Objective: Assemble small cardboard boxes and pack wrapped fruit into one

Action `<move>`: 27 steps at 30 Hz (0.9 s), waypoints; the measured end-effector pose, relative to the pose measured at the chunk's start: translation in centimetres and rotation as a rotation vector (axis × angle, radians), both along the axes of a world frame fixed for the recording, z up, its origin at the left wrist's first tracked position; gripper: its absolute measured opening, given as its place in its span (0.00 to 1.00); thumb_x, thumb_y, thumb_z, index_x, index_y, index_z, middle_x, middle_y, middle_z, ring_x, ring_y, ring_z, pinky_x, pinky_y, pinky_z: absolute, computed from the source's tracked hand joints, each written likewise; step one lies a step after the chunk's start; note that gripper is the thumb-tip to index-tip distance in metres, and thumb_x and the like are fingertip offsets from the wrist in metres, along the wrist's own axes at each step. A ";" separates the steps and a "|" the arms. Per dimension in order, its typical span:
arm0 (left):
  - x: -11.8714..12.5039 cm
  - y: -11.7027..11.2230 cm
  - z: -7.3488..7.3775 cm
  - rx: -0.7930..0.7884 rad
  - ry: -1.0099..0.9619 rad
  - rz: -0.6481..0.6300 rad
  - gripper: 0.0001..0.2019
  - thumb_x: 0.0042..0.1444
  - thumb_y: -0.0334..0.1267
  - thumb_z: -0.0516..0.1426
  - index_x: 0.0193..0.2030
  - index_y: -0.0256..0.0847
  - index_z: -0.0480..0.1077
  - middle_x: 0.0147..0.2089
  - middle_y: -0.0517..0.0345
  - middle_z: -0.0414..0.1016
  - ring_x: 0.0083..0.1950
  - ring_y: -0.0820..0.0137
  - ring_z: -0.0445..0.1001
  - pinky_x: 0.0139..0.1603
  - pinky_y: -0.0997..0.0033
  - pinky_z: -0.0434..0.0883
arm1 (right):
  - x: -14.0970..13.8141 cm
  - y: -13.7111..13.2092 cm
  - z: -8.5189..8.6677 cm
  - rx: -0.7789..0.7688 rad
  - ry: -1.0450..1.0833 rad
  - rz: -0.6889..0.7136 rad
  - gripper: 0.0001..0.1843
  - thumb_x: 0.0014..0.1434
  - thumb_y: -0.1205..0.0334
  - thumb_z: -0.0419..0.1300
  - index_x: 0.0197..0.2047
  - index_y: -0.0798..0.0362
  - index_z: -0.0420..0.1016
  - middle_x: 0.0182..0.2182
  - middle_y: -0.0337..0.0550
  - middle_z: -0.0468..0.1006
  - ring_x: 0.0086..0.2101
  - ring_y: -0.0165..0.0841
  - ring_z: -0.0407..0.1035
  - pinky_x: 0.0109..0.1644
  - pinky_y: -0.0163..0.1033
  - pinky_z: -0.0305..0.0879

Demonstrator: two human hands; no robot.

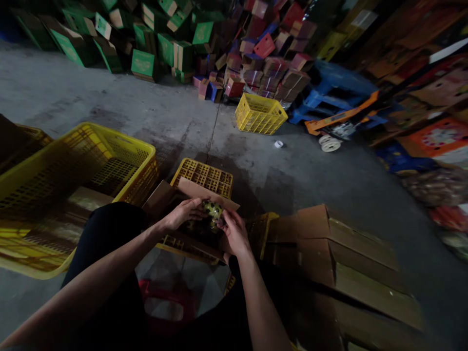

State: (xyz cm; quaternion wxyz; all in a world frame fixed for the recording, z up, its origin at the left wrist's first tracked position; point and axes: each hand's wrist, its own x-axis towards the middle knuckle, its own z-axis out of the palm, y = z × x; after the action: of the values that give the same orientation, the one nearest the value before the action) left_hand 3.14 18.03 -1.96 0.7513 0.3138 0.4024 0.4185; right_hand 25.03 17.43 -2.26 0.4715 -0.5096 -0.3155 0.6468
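Between my two hands is a small shiny bundle [212, 209], yellow-green with dark patches, perhaps in clear plastic; its kind is hard to make out in the dim light. The fingers of my left hand [185, 212] close on its left side. My right hand [234, 230] pinches it from the right, low down. Both hands are over an open cardboard box [208, 191] with its flaps raised. Dark shadow hides most of what lies inside. The box rests on a yellow plastic crate [204, 173] between my knees.
A large yellow crate [135, 146] with flat cardboard in it stands at left. Folded cardboard boxes [365, 273] are stacked at right. Farther off are a small yellow crate [260, 114], an orange pallet jack [343, 117], blue pallets [329, 87] and heaped green boxes [144, 63].
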 end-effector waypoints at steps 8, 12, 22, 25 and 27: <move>0.5 -0.4 0.2 0.169 0.019 0.031 0.34 0.51 0.41 0.71 0.65 0.44 0.69 0.55 0.51 0.78 0.57 0.58 0.76 0.57 0.60 0.71 | -0.2 -0.3 -1.1 -0.168 0.283 0.015 0.14 0.51 0.57 0.75 0.38 0.47 0.77 0.29 0.34 0.82 0.27 0.29 0.75 0.31 0.34 0.74; 0.7 -0.3 0.0 0.217 0.021 0.064 0.25 0.50 0.40 0.72 0.54 0.41 0.75 0.53 0.52 0.79 0.59 0.59 0.75 0.61 0.61 0.69 | -0.6 -0.6 -1.6 -0.218 0.294 0.139 0.13 0.57 0.52 0.69 0.41 0.49 0.78 0.31 0.39 0.83 0.27 0.30 0.76 0.31 0.34 0.73; 0.8 -0.4 -0.1 0.054 -0.060 0.162 0.28 0.44 0.41 0.75 0.49 0.42 0.69 0.48 0.54 0.79 0.50 0.60 0.78 0.49 0.61 0.76 | -0.2 -0.3 -1.8 -0.058 -0.060 -0.066 0.21 0.51 0.45 0.72 0.44 0.47 0.79 0.43 0.39 0.84 0.41 0.36 0.79 0.40 0.39 0.76; 0.9 -0.4 -0.1 0.055 -0.022 0.109 0.28 0.45 0.42 0.74 0.51 0.43 0.69 0.51 0.52 0.79 0.53 0.59 0.77 0.49 0.62 0.76 | 0.0 -0.4 -1.1 -0.051 -0.141 -0.056 0.24 0.54 0.42 0.71 0.50 0.45 0.79 0.50 0.40 0.83 0.51 0.38 0.76 0.47 0.40 0.75; 0.9 -0.5 -0.1 0.091 0.029 0.075 0.27 0.47 0.42 0.74 0.51 0.42 0.70 0.50 0.52 0.79 0.53 0.59 0.77 0.49 0.63 0.74 | 0.0 -0.6 -0.5 -0.023 -0.162 0.003 0.26 0.53 0.43 0.72 0.52 0.43 0.79 0.53 0.40 0.82 0.55 0.40 0.74 0.51 0.41 0.75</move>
State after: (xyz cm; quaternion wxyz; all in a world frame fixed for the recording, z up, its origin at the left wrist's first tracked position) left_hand 4.04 17.52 -2.09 0.7141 0.3385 0.4051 0.4597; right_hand 24.98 16.87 -2.77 0.4375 -0.5651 -0.3462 0.6077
